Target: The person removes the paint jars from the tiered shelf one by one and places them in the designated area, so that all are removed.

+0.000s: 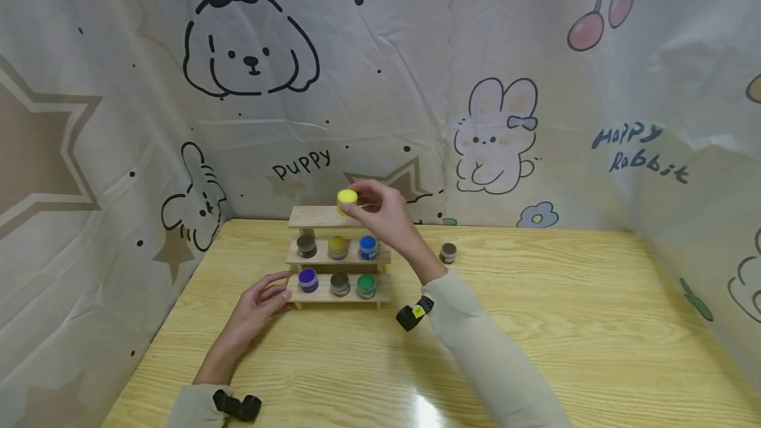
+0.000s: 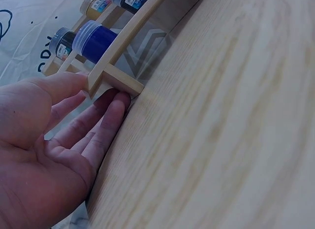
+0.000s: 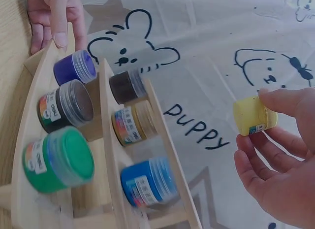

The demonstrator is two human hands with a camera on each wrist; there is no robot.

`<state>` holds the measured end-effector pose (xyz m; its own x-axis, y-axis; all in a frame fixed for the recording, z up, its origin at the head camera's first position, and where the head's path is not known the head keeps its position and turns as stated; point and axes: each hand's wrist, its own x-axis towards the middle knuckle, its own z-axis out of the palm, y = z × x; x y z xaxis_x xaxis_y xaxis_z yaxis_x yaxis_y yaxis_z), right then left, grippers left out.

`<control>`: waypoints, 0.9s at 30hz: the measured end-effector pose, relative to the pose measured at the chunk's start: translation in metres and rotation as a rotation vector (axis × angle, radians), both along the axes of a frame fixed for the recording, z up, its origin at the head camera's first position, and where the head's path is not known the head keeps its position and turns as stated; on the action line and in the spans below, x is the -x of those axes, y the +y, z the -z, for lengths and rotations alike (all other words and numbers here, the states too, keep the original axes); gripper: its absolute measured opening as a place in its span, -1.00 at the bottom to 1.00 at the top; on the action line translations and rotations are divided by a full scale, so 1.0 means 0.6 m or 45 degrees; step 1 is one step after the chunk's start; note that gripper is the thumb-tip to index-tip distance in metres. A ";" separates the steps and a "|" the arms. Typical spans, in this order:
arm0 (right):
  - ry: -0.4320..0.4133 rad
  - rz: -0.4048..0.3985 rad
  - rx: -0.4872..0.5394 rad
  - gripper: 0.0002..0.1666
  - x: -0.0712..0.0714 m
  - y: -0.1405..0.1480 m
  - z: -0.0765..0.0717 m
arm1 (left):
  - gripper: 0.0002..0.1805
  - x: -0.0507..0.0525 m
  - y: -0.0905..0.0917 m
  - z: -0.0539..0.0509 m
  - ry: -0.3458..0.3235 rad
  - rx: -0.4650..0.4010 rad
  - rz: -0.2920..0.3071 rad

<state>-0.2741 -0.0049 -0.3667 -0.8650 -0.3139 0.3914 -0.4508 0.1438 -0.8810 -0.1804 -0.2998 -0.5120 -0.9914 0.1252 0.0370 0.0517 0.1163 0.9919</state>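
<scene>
My right hand (image 1: 383,213) pinches a yellow paint jar (image 3: 253,115) between thumb and fingers, raised above the top tier of a stepped wooden rack (image 1: 315,216). At the rack's lower left end, my left hand (image 1: 255,309) holds the bottom tier, thumb on its edge and fingers by the leg (image 2: 120,81). The bottom tier carries a purple jar (image 1: 308,280), a dark brown jar (image 1: 340,283) and a green jar (image 3: 61,160). On the middle tier stand a dark jar (image 1: 306,245), an ochre jar (image 3: 133,123) and a blue jar (image 1: 368,247).
Right of the rack, another brown-topped jar (image 1: 448,253) stands on the wood-grain table (image 1: 535,322). Behind the table hangs a printed cloth (image 1: 380,98) with cartoon drawings, which also covers both sides.
</scene>
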 end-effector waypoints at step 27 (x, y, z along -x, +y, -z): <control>0.059 0.191 0.097 -0.59 -0.069 0.166 0.043 | -0.46 -0.002 0.001 -0.003 -0.022 -0.016 -0.002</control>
<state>-0.2328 0.0947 -0.3924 -0.8802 -0.1509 0.4499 -0.4700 0.1461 -0.8705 -0.1790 -0.2993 -0.5100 -0.9921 0.1235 0.0215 0.0344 0.1039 0.9940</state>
